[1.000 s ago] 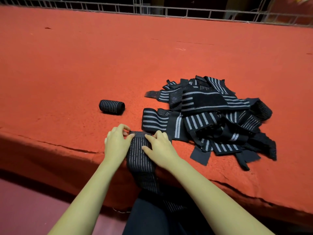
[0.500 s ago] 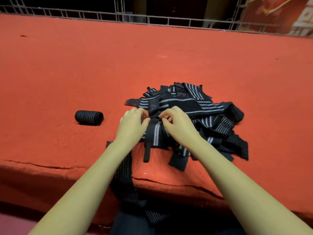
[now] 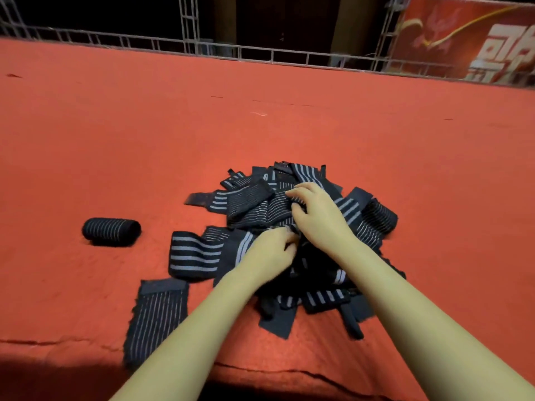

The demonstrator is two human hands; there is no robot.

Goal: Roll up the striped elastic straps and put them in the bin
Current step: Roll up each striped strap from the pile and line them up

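A tangled pile of black elastic straps with grey stripes (image 3: 254, 204) lies on the red table (image 3: 260, 125). Both hands are in the pile. My left hand (image 3: 267, 253) has its fingers curled into the straps at the pile's middle and pinches a strap there. Just behind it, my right hand (image 3: 315, 212) grips straps near the top of the heap. One rolled-up strap (image 3: 111, 231) rests on the table to the left. A flat strap (image 3: 157, 314) lies at the near edge and hangs over it. No bin is in view.
A metal truss rail (image 3: 260, 53) runs along the table's far edge, with a red banner (image 3: 469, 39) behind it at the right. The table's front edge (image 3: 58, 342) is close to me. Bare red cloth spreads left and behind the pile.
Both hands have left the flat strap at the table edge and reached forward into the pile, going deeper since the last frame. The view has shifted forward and left.
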